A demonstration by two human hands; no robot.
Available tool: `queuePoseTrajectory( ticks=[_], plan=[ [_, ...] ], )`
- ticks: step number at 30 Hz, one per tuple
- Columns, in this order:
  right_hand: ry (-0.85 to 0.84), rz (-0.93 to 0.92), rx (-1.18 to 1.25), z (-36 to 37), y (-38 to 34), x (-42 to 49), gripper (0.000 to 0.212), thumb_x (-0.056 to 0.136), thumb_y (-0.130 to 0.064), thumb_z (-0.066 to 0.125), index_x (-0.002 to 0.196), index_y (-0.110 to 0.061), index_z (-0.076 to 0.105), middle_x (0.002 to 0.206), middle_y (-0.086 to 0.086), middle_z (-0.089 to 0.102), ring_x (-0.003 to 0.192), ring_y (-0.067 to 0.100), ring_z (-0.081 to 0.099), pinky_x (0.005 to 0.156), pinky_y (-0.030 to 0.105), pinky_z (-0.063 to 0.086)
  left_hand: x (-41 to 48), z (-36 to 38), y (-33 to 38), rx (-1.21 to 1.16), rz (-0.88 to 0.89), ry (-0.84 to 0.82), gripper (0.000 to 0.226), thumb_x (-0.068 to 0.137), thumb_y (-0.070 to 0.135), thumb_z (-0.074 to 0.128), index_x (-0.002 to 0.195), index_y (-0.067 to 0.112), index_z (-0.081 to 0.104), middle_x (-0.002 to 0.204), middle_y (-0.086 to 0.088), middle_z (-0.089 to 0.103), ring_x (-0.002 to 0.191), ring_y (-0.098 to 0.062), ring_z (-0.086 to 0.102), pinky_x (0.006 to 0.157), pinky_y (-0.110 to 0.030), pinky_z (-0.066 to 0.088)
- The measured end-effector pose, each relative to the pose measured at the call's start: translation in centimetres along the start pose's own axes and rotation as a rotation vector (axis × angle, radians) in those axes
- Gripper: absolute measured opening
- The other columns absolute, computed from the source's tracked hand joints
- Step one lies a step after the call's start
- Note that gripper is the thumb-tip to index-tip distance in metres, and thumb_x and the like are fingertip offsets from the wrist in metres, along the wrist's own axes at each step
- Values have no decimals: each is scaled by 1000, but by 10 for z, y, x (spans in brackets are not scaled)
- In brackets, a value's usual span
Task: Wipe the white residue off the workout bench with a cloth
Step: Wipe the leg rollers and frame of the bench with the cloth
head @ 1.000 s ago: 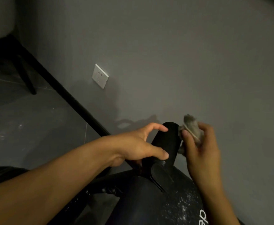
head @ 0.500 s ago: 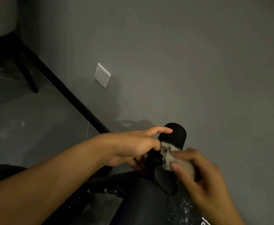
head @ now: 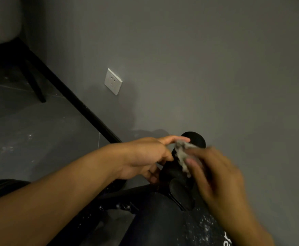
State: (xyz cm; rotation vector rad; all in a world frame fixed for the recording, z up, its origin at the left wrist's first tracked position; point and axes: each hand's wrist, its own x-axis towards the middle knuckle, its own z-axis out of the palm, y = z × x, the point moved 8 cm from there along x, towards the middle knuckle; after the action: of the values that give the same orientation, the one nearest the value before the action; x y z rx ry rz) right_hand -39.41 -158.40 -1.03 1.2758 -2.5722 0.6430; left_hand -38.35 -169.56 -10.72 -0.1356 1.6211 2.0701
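Wiping the roller (head: 196, 138): left hand (head: 145, 157) grips it, right hand (head: 217, 176) pinches the cloth (head: 181, 155) — next probably the speckled pad (head: 200, 228)

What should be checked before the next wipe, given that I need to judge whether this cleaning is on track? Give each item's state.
1. Right hand grips the cloth: ok, though the hand is blurred.
2. Cloth lies against the roller: ok.
3. Left hand steadies the roller, one finger over it and the others under it: ok.
4. Roller is free of residue: cannot tell, as it is dark and partly covered.
5. Bench is free of residue: not ok, as white specks show near the right forearm.
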Motion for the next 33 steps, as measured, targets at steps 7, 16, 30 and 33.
queuePoseTrajectory(
  ticks=[7,16,30,33],
  plan=[
    [-130,5,7,6,-3,8,19,97,-44,54,104,-34,69,90,-16,64,80,2,63,68,21,46,-4,1,1,-15,4,32,70,101,2,37,143,57,43,131,-13,64,98,-29,62,95,-47,52],
    [-34,75,-6,-7,13,0,16,90,-42,63,101,-31,67,92,-23,64,81,-7,60,66,7,42,-6,2,0,-26,-20,4,69,104,0,36,147,55,39,124,-18,66,94,-29,70,89,-46,57],
    [-178,-32,-22,4,-7,10,14,98,-37,55,105,-36,67,88,-16,57,77,3,58,65,16,43,-4,1,1,-21,10,26,75,98,-3,37,138,59,48,122,-14,67,92,-28,67,86,-46,57],
    [-205,-25,28,9,-7,14,15,96,-38,54,98,-35,69,84,-13,59,75,7,60,63,25,46,-7,3,2,-10,22,32,74,98,-2,37,140,58,48,128,-14,66,98,-29,65,98,-50,54]
  ],
)
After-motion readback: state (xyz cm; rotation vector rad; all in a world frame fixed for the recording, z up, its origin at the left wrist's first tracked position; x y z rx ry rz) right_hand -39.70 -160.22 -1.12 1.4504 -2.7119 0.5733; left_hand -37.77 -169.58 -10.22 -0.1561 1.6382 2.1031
